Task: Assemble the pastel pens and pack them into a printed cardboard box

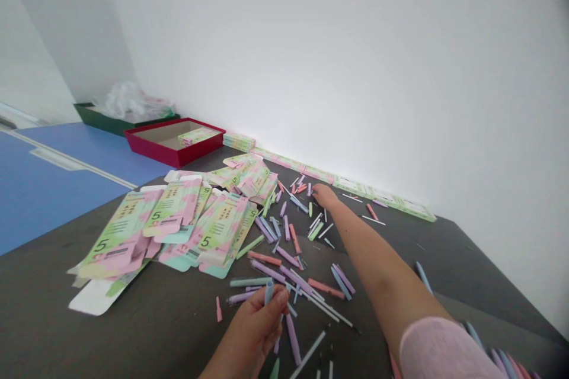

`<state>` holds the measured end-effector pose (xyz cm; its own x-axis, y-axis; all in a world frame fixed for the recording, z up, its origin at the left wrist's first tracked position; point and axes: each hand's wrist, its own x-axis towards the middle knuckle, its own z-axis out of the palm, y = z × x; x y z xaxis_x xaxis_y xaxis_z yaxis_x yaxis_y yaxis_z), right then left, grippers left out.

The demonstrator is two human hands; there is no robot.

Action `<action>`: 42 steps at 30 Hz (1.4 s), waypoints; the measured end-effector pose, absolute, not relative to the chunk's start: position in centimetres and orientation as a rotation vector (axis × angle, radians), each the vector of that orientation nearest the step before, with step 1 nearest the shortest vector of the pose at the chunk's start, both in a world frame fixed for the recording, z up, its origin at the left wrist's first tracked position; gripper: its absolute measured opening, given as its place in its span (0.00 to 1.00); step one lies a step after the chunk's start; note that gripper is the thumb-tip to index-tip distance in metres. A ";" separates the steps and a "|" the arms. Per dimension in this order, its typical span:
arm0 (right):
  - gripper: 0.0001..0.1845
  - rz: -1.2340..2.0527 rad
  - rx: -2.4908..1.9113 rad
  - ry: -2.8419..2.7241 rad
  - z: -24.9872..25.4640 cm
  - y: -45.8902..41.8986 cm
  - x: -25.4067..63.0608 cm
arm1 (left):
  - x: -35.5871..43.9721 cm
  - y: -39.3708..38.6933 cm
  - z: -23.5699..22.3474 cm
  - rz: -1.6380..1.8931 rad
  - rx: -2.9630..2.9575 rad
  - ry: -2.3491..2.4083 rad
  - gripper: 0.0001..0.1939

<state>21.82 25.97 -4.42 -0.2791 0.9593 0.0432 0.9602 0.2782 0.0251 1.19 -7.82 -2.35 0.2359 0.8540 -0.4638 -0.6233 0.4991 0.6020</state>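
My left hand [262, 321], low in the middle of the view, grips a light blue pen barrel [269, 292] upright between thumb and fingers. My right arm stretches far forward, and my right hand [324, 195] is at the back of the scattered pen parts. Its fingers are bent together at the tabletop; what they pinch is too small to make out. A short purple pen part [310, 189] lies just left of those fingertips. Between the hands are purple barrels [296, 279], red barrels [326, 288], green pieces [316, 231] and white refills [326, 308].
Flat printed cartons [173, 207] lie piled on the left of the dark table [178, 325]. Packed boxes [377, 195] line the wall. A red tray [178, 157] and a green tray [111, 124] with plastic bags stand at the back left. More pens [507, 364] lie bottom right.
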 end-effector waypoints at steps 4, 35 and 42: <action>0.16 -0.117 -1.868 -2.618 -4.6 26.0 21.3 | 1.2 -7.7 -2.2 1.027 0.282 0.873 0.18; 0.09 1.499 -0.904 -0.771 5.4 -11.8 18.8 | 2.2 -9.1 0.2 1.155 0.542 0.683 0.13; 0.07 1.310 -0.868 -0.705 4.1 -16.0 19.7 | 5.3 -12.6 4.1 1.022 0.558 0.536 0.11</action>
